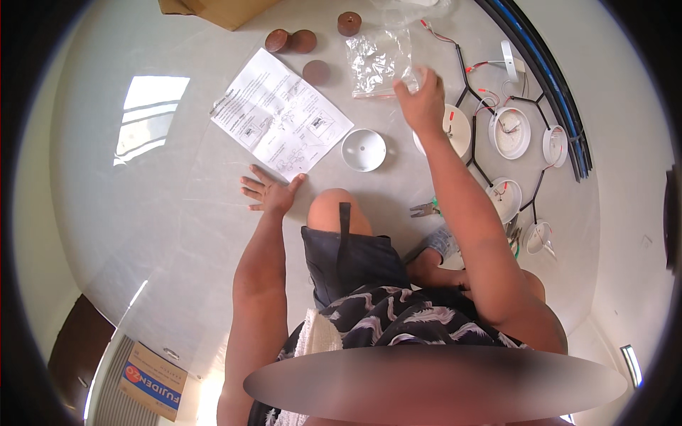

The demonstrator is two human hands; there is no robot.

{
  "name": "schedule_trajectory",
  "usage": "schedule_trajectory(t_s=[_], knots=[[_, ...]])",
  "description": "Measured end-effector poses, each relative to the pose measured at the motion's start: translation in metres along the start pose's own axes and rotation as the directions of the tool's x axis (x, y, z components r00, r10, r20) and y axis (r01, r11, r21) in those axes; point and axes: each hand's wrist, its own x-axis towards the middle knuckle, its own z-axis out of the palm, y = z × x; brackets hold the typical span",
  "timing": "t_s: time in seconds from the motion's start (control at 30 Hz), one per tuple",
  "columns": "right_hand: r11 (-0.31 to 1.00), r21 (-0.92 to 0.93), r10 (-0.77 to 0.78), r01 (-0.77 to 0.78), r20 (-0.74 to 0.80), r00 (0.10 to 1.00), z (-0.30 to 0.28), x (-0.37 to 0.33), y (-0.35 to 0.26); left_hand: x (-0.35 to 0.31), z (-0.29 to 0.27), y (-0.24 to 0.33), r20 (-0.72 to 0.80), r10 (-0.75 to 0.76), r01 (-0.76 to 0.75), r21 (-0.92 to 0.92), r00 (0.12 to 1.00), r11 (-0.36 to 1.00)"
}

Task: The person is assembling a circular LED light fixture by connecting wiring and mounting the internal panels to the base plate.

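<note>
My left hand (273,193) lies flat on the floor with its fingers spread. Its thumb is at the lower corner of a creased, printed instruction sheet (259,106). My right hand (423,103) hovers with thumb and fingers apart by the right edge of a clear plastic bag (362,65), and I see nothing in its grasp. Under and beside that wrist is a round white dish-shaped fixture part (460,128). Between my hands stands a small white cup-shaped part (363,160) with a hole in its bottom.
To the right lie several white round parts (524,133) with black rods and red-tipped wires, beside bundled black tubes (550,67). Pliers (424,209) lie near my foot. Brown round pieces (316,72) sit beyond the sheet. A cardboard box (220,11) is at the far edge.
</note>
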Motion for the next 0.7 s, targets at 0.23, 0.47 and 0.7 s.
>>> schedule_trajectory(t_s=[0.23, 0.47, 0.7], knots=[[0.802, 0.040, 0.438, -0.596, 0.639, 0.632, 0.047, 0.048, 0.043, -0.001, 0.000, 0.003, 0.040, 0.018, -0.016, -0.051, 0.999, 0.999], [0.190, 0.590, 0.323, -0.785, 0.718, 0.617, 0.020, 0.051, 0.031, 0.000, -0.002, 0.001, 0.015, 0.009, -0.009, -0.011, 1.000, 1.000], [-0.345, 0.590, 0.288, -0.730, 0.807, 0.516, -0.002, 0.091, 0.003, 0.001, 0.001, -0.001, 0.015, 0.002, -0.002, 0.002, 1.000, 1.000]])
